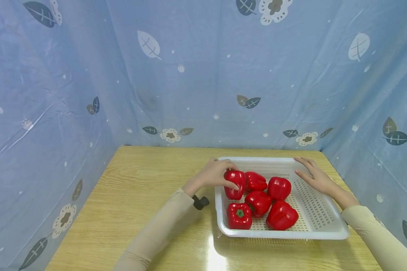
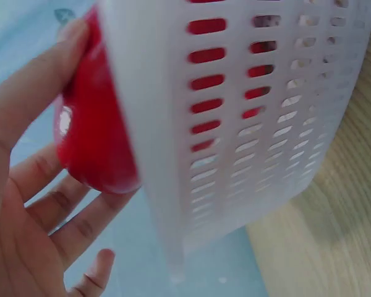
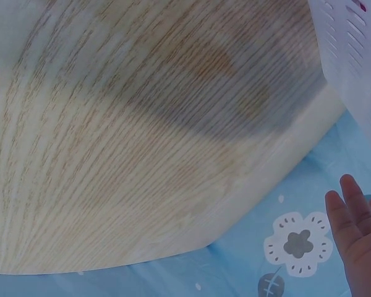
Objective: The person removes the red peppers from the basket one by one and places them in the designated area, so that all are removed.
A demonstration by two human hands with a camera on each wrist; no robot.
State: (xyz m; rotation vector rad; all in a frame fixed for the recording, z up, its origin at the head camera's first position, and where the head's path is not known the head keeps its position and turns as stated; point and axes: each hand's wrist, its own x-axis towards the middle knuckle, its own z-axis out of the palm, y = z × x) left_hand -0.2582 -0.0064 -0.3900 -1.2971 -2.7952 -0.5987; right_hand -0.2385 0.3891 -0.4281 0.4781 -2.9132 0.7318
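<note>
My left hand (image 1: 218, 174) grips a red bell pepper (image 1: 235, 185) at the left end of a white plastic basket (image 1: 281, 234). In the left wrist view the thumb and fingers curl round that pepper (image 2: 96, 117) beside the basket's slotted wall (image 2: 173, 154). Several other red peppers sit in the basket's left half, among them one with its green stem up, a bell pepper (image 1: 239, 216) in the near left corner. Over the basket's far right corner, my right hand (image 1: 313, 176) has its fingers extended and holds nothing; whether it touches the rim I cannot tell.
The basket stands on the right part of a wooden table (image 1: 149, 177). Its right half shows bare perforated floor (image 1: 313, 207). A blue patterned curtain (image 1: 196, 75) hangs behind the table and along both sides. A black wrist device (image 1: 201, 202) is on the left wrist.
</note>
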